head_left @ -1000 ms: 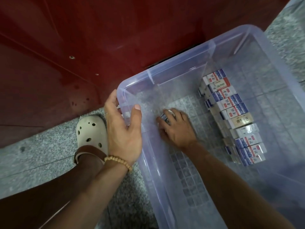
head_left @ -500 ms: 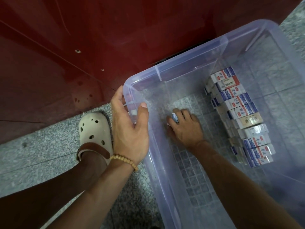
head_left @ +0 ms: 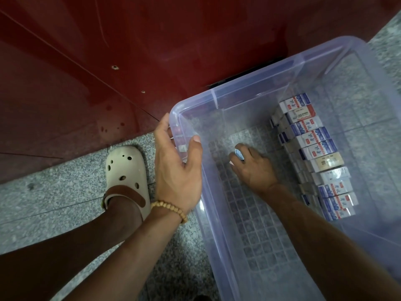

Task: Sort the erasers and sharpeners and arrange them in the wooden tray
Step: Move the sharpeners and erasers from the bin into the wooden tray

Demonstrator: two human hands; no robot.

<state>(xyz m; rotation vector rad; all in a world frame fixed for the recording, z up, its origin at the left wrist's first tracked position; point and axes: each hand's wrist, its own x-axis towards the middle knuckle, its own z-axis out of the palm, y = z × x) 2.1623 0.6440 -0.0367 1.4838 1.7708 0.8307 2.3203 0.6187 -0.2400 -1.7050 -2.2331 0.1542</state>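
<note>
Translucent plastic bin (head_left: 249, 92), grid-ribbed floor, sitting on speckled granite floor (head_left: 54, 192). Boxed erasers (head_left: 314, 153) lining 1 row inside. Left hand (head_left: 178, 166) gripping bin rim; right hand (head_left: 253, 168), knuckles up, pinching small blue piece (head_left: 239, 154).

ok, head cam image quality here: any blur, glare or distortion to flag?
Head view: wide-angle bowing bends the clear plastic bin rim and floor joints; soft glare on the red panel; eraser boxes slightly smeared, print partly unreadable; right hand dim through hazy plastic, small blue item unclear; left hand sharp.
</note>
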